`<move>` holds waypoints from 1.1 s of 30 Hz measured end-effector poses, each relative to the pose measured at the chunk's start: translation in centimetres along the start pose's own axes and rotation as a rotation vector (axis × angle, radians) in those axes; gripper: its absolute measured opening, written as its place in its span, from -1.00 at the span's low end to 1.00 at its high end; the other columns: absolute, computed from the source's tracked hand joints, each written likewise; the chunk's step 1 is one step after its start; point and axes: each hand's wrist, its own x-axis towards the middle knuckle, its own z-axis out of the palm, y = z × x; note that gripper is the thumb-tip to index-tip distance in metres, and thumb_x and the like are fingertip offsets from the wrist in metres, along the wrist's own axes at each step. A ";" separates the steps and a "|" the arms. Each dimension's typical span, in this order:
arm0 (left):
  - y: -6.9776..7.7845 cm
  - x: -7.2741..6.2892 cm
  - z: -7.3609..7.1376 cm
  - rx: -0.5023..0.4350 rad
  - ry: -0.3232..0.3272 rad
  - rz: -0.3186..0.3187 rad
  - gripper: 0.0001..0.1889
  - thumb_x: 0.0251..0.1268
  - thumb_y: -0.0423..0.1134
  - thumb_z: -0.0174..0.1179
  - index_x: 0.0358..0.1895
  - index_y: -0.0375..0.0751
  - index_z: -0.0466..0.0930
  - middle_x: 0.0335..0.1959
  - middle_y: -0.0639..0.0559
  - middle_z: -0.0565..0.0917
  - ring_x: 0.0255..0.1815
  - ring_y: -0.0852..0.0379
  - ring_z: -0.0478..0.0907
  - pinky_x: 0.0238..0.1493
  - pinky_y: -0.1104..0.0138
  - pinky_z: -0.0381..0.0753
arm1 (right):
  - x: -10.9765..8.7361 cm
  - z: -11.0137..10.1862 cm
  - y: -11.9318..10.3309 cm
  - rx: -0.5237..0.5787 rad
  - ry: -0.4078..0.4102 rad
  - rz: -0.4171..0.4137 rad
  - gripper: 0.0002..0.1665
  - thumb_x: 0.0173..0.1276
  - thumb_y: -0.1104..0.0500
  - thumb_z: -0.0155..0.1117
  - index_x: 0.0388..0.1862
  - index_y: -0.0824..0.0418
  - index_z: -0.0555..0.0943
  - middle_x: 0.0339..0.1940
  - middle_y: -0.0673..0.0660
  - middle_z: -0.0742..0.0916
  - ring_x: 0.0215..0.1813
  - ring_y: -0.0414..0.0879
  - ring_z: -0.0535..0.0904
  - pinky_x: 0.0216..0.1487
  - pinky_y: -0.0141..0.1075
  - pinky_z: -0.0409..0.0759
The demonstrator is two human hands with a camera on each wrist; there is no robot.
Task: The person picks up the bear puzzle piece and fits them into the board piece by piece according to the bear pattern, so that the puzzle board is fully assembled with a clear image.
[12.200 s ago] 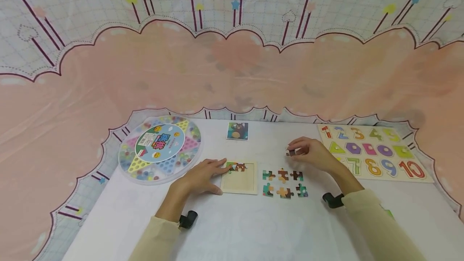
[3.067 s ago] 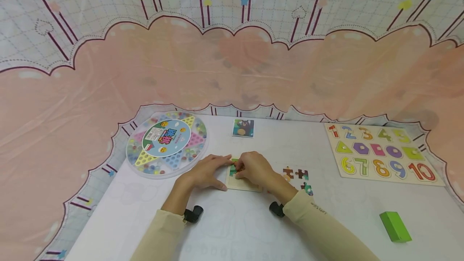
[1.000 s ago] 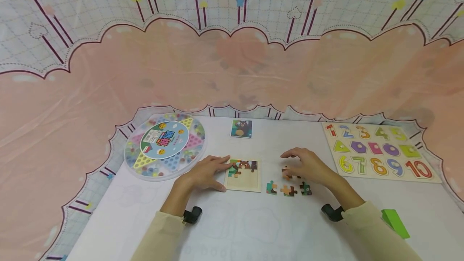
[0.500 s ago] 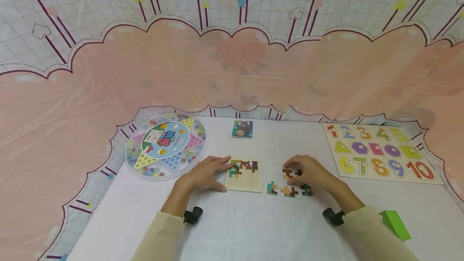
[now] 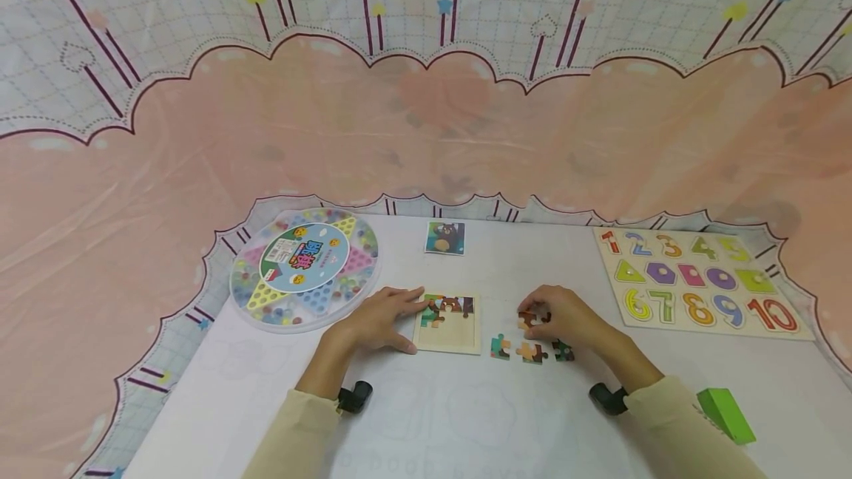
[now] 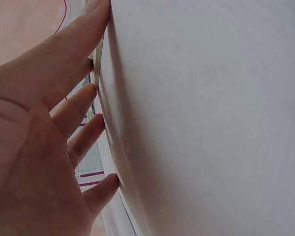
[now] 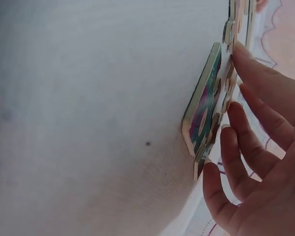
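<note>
My left hand (image 5: 379, 320) rests at the left edge of a small square wooden puzzle tray (image 5: 459, 338), fingers spread and fairly straight; index finger and thumb touch the frame. Several bear jigsaw pieces (image 5: 449, 304) fill the tray's upper row and part of its left side. Right of the tray, my right hand (image 5: 566, 316) pinches a brown jigsaw piece (image 5: 529, 318) between thumb and fingers, low over the table. Below it lie three loose pieces: a green one (image 5: 501, 347), an orange-brown one (image 5: 532, 352) and a dark green one (image 5: 563, 350). Another brown piece is partly hidden behind the fingers.
A bear picture card (image 5: 445, 239) lies behind the tray. At the left is a round Chinese checkers set (image 5: 304, 270); at the right, a number and shape board (image 5: 699, 283). A green block (image 5: 726, 415) lies near the right forearm. A patterned cloth (image 5: 426, 131) hangs behind the table.
More pieces are in the tray than 12 seconds ago. My right hand has gone from the tray back to the loose pieces and closed its fingertips on a brown one. The left hand stays put.
</note>
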 end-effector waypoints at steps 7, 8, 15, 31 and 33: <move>0.0 0.0 0.0 0.002 -0.003 -0.006 -0.14 0.01 -0.12 0.58 0.48 0.11 0.43 0.64 0.17 0.25 0.63 -0.07 0.17 0.58 -0.19 0.18 | 0.1 0.1 -0.3 0.003 0.021 0.038 -0.61 0.12 0.14 0.62 -0.06 0.09 0.74 -0.08 0.03 0.72 -0.07 -0.12 0.56 0.04 -0.18 0.63; 0.0 0.1 0.0 0.004 -0.003 -0.008 -0.14 0.01 -0.12 0.58 0.48 0.11 0.43 0.65 0.18 0.25 0.63 -0.06 0.16 0.58 -0.19 0.19 | 0.1 0.1 -0.3 0.003 0.023 0.033 -0.62 0.11 0.14 0.62 -0.06 0.10 0.74 -0.07 0.03 0.72 -0.07 -0.13 0.56 0.03 -0.19 0.63; -0.1 0.2 0.0 0.014 -0.009 -0.007 -0.14 0.02 -0.10 0.57 0.48 0.12 0.43 0.65 0.18 0.24 0.64 -0.05 0.16 0.59 -0.18 0.18 | 0.1 0.0 -0.5 0.026 0.020 0.025 -0.63 0.10 0.19 0.62 -0.08 0.12 0.75 -0.10 0.03 0.71 -0.10 -0.15 0.59 -0.03 -0.24 0.65; -0.2 0.2 0.0 0.014 -0.016 0.000 -0.15 0.04 -0.09 0.56 0.49 0.11 0.42 0.65 0.18 0.24 0.64 -0.06 0.15 0.59 -0.18 0.19 | 0.5 -2.2 -0.5 0.147 -0.011 -0.025 -0.59 0.22 0.26 0.52 0.07 0.23 0.74 0.01 0.16 0.78 -0.15 -0.10 0.62 -0.27 -0.47 0.63; -0.2 0.2 -0.1 0.014 -0.017 0.000 -0.15 0.04 -0.09 0.56 0.49 0.11 0.42 0.65 0.18 0.24 0.64 -0.06 0.15 0.59 -0.18 0.20 | 0.6 -2.3 -0.7 0.156 -0.005 -0.036 -0.58 0.23 0.27 0.51 0.09 0.26 0.73 0.01 0.19 0.80 -0.17 -0.11 0.65 -0.28 -0.46 0.65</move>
